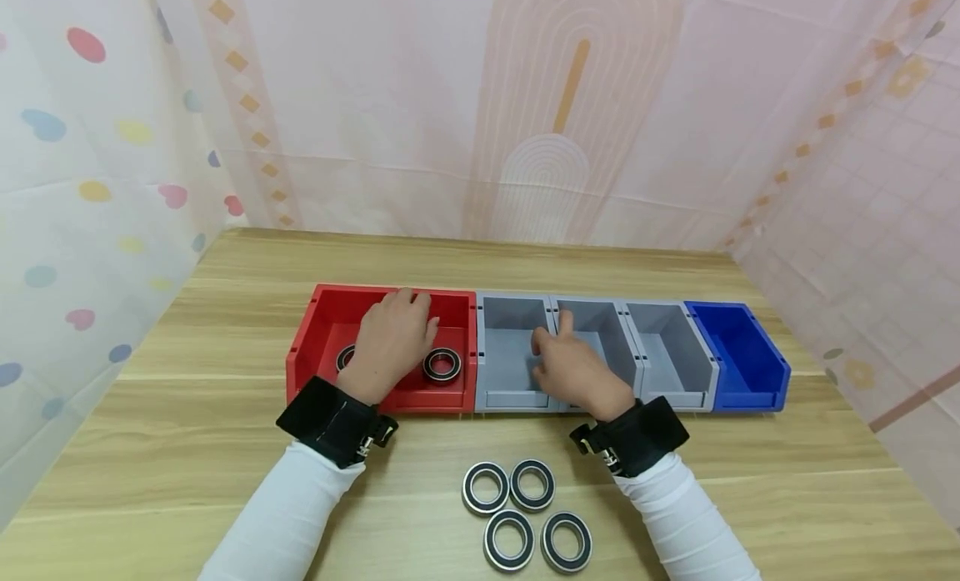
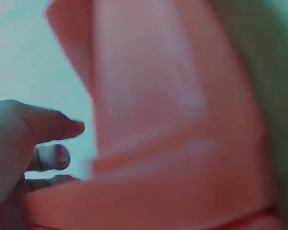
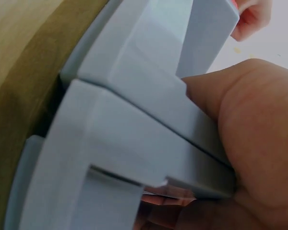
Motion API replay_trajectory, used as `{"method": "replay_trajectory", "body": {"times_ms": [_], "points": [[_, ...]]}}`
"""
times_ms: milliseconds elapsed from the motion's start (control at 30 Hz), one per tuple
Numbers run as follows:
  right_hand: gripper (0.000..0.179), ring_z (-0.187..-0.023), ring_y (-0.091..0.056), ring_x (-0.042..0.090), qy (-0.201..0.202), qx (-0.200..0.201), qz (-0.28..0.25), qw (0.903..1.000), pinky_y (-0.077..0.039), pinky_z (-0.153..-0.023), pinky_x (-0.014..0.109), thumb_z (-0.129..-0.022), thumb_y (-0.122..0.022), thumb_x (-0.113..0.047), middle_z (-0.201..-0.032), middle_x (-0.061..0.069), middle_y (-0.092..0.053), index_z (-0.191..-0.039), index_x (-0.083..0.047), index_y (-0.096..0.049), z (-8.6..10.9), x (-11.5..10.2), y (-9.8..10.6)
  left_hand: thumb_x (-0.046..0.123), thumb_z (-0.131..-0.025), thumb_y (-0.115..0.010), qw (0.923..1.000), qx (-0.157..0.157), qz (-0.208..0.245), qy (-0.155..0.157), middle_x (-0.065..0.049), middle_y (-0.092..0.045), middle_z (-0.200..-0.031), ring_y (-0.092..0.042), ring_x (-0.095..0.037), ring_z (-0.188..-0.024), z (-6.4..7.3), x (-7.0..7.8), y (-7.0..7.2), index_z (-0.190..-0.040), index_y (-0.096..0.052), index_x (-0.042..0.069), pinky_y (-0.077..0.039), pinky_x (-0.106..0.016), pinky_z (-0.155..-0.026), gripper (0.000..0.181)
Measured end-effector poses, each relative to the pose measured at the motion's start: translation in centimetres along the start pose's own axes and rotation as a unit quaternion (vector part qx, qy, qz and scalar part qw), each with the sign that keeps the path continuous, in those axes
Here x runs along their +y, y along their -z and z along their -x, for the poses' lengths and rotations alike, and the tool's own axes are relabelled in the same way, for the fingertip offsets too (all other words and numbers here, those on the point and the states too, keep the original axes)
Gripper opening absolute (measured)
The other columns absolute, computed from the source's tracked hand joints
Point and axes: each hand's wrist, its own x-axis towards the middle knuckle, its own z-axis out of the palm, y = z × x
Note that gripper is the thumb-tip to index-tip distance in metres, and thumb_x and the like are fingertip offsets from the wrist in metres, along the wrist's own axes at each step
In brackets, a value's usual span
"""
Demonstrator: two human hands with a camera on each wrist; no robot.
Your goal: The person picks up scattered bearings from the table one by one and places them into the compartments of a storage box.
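Observation:
My left hand [image 1: 393, 338] reaches over the red bin [image 1: 306, 358], its fingertips close to the back wall. Its thumb [image 2: 62, 122] and fingers are loosely bent with nothing between them in the left wrist view. Inside the bin lies a ball bearing [image 1: 442, 365], right of the hand, and another bearing [image 1: 343, 358] partly hidden behind it. My right hand [image 1: 576, 366] is over the adjoining walls of two grey bins [image 1: 510, 400]. In the right wrist view its thumb [image 3: 209, 91] and fingers lie on opposite sides of these grey walls [image 3: 149, 120].
Several loose bearings [image 1: 508, 540] lie grouped on the wooden table [image 1: 405, 498], in front of the bins. Another grey bin [image 1: 671, 356] and a blue bin [image 1: 742, 356] continue the row rightward. A patterned curtain [image 1: 390, 106] hangs behind the table.

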Motion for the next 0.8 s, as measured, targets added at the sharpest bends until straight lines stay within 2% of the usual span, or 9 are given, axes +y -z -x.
{"method": "replay_trajectory", "body": {"times_ms": [267,400,500,567,667,733,800], "points": [[0.022,-0.045,-0.04,0.013,-0.002,-0.004,0.001,1.0,-0.033,-0.044,0.024,-0.089,-0.049,-0.01,-0.13,0.027,-0.017,-0.111,-0.006,-0.048,0.0,-0.4,0.3,0.019,-0.082,-0.063,0.9989,0.036,-0.03,-0.002,-0.02,-0.054,-0.092,-0.047,-0.029,-0.082,0.2,-1.0,-1.2,-0.097,-0.061,-0.002,-0.049,-0.039,-0.067,0.027],[0.025,-0.048,-0.044,0.014,0.012,0.001,0.01,0.9999,-0.035,-0.045,0.024,-0.089,-0.051,-0.011,-0.134,0.03,-0.015,-0.113,-0.004,-0.048,0.1,-0.5,0.5,0.019,-0.081,-0.064,0.9985,0.039,-0.038,-0.002,-0.019,-0.053,-0.091,-0.046,-0.029,-0.082,0.3,-1.1,-1.4,-0.096,-0.062,-0.002,-0.047,-0.039,-0.067,0.027],[0.026,-0.06,-0.048,0.019,0.018,0.009,0.033,0.9993,-0.037,-0.047,0.025,-0.089,-0.052,-0.013,-0.133,0.031,-0.02,-0.114,-0.005,-0.049,0.4,-0.7,1.0,0.02,-0.081,-0.064,0.9985,0.034,-0.043,-0.001,-0.019,-0.053,-0.091,-0.046,-0.028,-0.082,0.4,-1.2,-1.5,-0.097,-0.062,-0.001,-0.048,-0.039,-0.067,0.027],[0.026,-0.076,-0.052,0.026,0.019,0.022,0.054,0.9981,-0.041,-0.05,0.029,-0.089,-0.053,-0.014,-0.136,0.03,-0.023,-0.113,-0.006,-0.051,0.7,-0.9,1.5,0.02,-0.081,-0.064,0.9984,0.032,-0.046,-0.002,-0.019,-0.053,-0.091,-0.046,-0.028,-0.082,0.4,-1.1,-1.5,-0.097,-0.063,-0.001,-0.048,-0.039,-0.067,0.027],[0.024,-0.1,-0.048,0.036,0.031,0.045,0.078,0.9955,-0.046,-0.06,0.037,-0.088,-0.054,-0.016,-0.139,0.028,-0.026,-0.111,-0.007,-0.054,1.4,-1.6,2.2,0.02,-0.081,-0.064,0.9983,0.033,-0.047,-0.004,-0.019,-0.054,-0.092,-0.046,-0.028,-0.082,0.4,-1.2,-1.5,-0.097,-0.063,-0.001,-0.048,-0.039,-0.067,0.026],[0.022,-0.107,-0.044,0.038,0.051,0.066,0.093,0.9921,-0.048,-0.067,0.041,-0.088,-0.055,-0.015,-0.136,0.026,-0.034,-0.109,-0.007,-0.056,1.9,-2.1,2.5,0.021,-0.081,-0.064,0.9983,0.035,-0.047,-0.006,-0.019,-0.054,-0.092,-0.046,-0.028,-0.082,0.3,-1.2,-1.6,-0.097,-0.064,0.0,-0.048,-0.039,-0.066,0.027],[0.02,-0.105,-0.042,0.035,0.078,0.087,0.11,0.987,-0.047,-0.071,0.04,-0.088,-0.056,-0.015,-0.128,0.023,-0.041,-0.106,-0.007,-0.058,2.4,-2.7,2.7,0.021,-0.08,-0.065,0.9984,0.036,-0.044,-0.006,-0.018,-0.054,-0.093,-0.046,-0.028,-0.082,0.3,-1.2,-1.7,-0.098,-0.064,0.0,-0.048,-0.039,-0.067,0.027]]}}
